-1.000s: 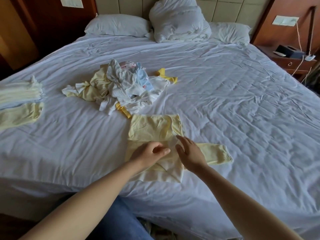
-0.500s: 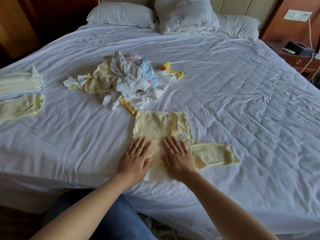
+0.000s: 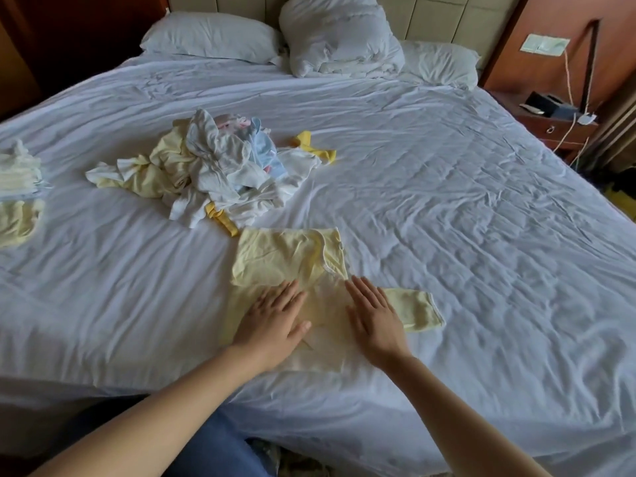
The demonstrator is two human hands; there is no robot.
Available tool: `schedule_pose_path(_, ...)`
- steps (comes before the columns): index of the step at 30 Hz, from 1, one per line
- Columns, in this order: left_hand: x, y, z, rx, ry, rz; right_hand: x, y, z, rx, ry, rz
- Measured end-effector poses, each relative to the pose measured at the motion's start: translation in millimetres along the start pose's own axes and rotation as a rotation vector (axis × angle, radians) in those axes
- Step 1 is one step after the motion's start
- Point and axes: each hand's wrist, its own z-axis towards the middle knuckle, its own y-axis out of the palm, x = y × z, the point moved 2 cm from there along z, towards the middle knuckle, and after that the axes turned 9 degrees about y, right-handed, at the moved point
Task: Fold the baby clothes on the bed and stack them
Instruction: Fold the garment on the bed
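The pale yellow garment (image 3: 292,259) lies flat on the bed (image 3: 447,218), directly under both grips, its upper half extending ahead of the fingertips. One sleeve (image 3: 416,309) juts out unfolded just outboard of the right grip. Assessed risk: the soft sheet beneath may drag with the cloth under a smoothing stroke and bunch the fold lines. The loose sleeve, if turned in carelessly, would likely leave a lopsided packet that sits badly on the folded stack (image 3: 17,180), well outboard of the left grip. The unsorted pile (image 3: 213,170) lies close ahead of the left grip, and a trailing piece could be caught up. Left grip (image 3: 272,325) and right grip (image 3: 375,318) are both apart: palms down, fingers straight, pressing the garment side by side, clamped on nothing. The forearms reach in from the near edge, converging slightly.
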Motion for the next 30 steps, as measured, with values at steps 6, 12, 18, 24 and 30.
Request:
schedule_pose_path(6,69,19,53,-0.011,0.203,0.008,71,-26,1,-0.083,0.247,-0.129)
schedule_pose_path(12,78,36,73,-0.028,0.194,0.141,87,-42,11,-0.114,0.254,-0.213)
schedule_pose_path(18,76,53,70,0.003,0.165,0.172,84,-67,31,-0.128,0.327,-0.189)
schedule_pose_path(24,79,47,75,0.020,0.183,0.170,93,-83,30,-0.120,0.621,0.159)
schedule_pose_path(30,75,26,82,-0.099,0.122,-0.452,44,-102,38,-0.076,0.605,0.635)
